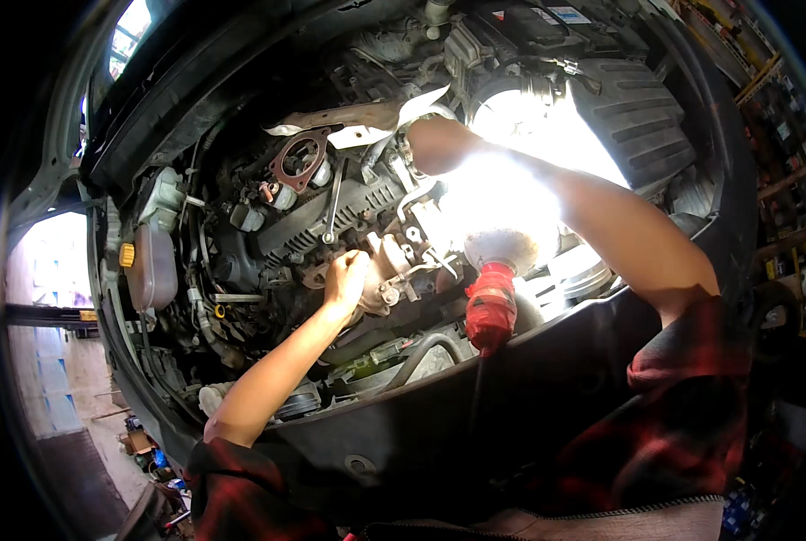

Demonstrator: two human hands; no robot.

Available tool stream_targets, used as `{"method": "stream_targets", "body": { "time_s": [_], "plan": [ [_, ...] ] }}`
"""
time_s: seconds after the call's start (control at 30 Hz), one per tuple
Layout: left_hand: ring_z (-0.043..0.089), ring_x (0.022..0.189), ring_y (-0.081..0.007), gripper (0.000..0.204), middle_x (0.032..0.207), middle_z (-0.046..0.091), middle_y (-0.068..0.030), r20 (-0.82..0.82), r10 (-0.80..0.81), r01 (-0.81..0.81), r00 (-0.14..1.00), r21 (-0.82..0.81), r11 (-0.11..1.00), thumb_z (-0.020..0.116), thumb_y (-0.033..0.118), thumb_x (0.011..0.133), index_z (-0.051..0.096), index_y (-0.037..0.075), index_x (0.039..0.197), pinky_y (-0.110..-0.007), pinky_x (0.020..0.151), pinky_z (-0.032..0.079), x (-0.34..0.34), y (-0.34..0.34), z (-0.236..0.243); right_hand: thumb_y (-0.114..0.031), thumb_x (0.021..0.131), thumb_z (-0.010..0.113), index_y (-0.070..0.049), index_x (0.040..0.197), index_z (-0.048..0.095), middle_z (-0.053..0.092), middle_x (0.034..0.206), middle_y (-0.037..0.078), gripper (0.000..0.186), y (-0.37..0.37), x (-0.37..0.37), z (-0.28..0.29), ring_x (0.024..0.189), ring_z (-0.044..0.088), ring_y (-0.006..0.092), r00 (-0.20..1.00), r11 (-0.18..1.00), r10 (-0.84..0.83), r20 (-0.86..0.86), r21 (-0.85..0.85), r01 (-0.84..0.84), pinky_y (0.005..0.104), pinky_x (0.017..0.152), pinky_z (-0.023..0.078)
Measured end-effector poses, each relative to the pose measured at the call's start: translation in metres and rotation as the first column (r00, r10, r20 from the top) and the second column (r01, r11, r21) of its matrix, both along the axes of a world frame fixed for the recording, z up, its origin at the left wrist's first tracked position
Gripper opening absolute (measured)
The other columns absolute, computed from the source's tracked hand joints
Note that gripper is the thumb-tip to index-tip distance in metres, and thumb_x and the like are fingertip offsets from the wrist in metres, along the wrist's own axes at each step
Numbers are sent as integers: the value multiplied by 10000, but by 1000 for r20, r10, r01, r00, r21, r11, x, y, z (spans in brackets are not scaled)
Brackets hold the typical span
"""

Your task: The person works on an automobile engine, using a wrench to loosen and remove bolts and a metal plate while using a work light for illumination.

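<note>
My left hand (347, 281) is closed against a rusty cast metal part (386, 261) at the front of the engine. Its fingertips are curled, and what they grip is hidden. Farther back and to the right, my right hand (439, 146) reaches in among hoses and a bare metal heat shield (358, 117). Its fingers are out of sight behind the hand. Under my right forearm a glaring work lamp (502, 248) with a red-taped handle (491, 311) washes out the parts around it. A wrench (335, 203) lies on the engine, left of the rusty part.
A brown flange gasket (301, 160) rests on the engine. To the left stands a coolant tank (153, 270) with a yellow cap (128, 255). A ribbed black cover (633, 117) and a battery (547, 32) sit at the right rear. The front bumper edge (403, 397) runs before me.
</note>
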State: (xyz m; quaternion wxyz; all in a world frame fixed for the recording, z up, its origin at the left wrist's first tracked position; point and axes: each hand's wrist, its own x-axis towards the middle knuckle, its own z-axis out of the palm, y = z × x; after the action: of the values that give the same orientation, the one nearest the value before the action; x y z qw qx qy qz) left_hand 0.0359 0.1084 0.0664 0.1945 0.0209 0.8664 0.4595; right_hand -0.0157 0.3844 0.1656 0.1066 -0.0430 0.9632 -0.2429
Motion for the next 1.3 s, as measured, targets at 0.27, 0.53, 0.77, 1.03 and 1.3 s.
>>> {"method": "stream_targets", "body": {
  "time_s": [0.27,0.53,0.77,1.03,1.3],
  "plan": [
    [413,637,-94,286,631,453,0,-18,-36,37,999,65,997,502,259,848,504,3,719,-303,588,362,-8,17,-8,-78,785,530,87,867,662,652,840,282,226,29,-16,-2,786,661,396,995,994,-34,-93,-102,25,452,696,519],
    [405,626,-106,294,621,442,-18,-26,-42,43,999,24,999,500,257,848,473,-1,707,-311,580,362,-5,13,-1,-114,780,566,-23,943,713,698,1001,162,238,-4,45,30,962,677,293,969,930,221,112,275,-244,410,794,540],
    [419,631,-104,285,630,461,-15,-32,-22,23,999,27,999,506,255,850,498,2,717,-311,586,371,-3,-3,-7,-23,790,478,69,919,674,660,947,262,252,5,8,12,869,659,366,998,998,60,18,4,-61,429,777,525],
    [402,627,-86,268,631,449,16,-36,-59,62,998,81,995,507,246,849,503,22,702,-297,570,345,-6,14,-6,-57,814,535,65,855,683,663,909,253,196,52,-52,-75,825,662,357,925,914,327,-195,315,-256,431,716,522],
    [400,619,-93,284,611,424,5,-14,-22,23,1000,55,998,509,252,838,473,18,681,-305,576,347,-5,8,-3,-156,851,502,66,765,684,666,755,247,299,39,-38,-31,704,675,342,953,964,254,-164,119,-237,430,668,525]
  ]
}}
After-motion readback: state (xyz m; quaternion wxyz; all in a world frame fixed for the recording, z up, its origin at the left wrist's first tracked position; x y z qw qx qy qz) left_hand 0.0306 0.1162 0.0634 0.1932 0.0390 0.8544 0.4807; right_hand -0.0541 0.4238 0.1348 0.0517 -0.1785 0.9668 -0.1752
